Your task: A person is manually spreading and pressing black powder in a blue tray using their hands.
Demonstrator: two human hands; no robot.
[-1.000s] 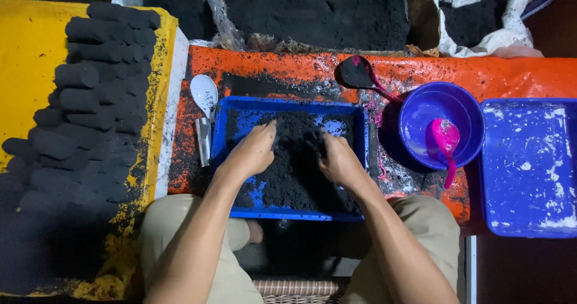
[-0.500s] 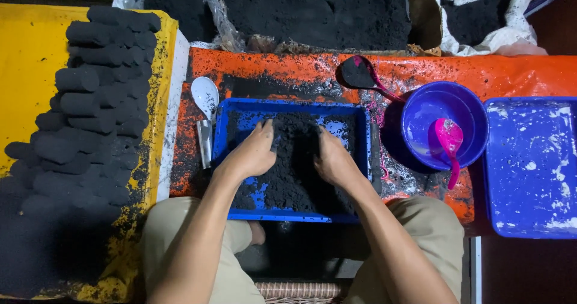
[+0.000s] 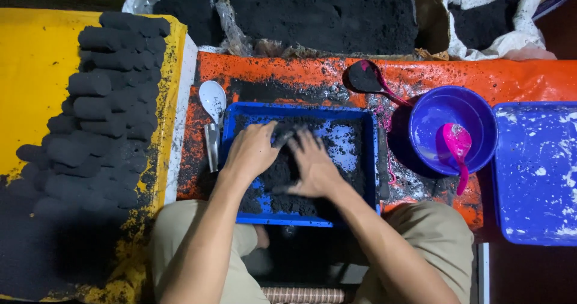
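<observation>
Head view: left hand (image 3: 252,151) and right hand (image 3: 314,167), both flat and spread, press the black powder (image 3: 287,175) heaped in the blue tray (image 3: 300,221). Risk: tray sits near the table edge, hard pushing could spill powder onto the lap.

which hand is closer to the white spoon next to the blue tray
Left. The left hand is in the blue tray, just right of the white spoon; the right hand is farther right.
</observation>
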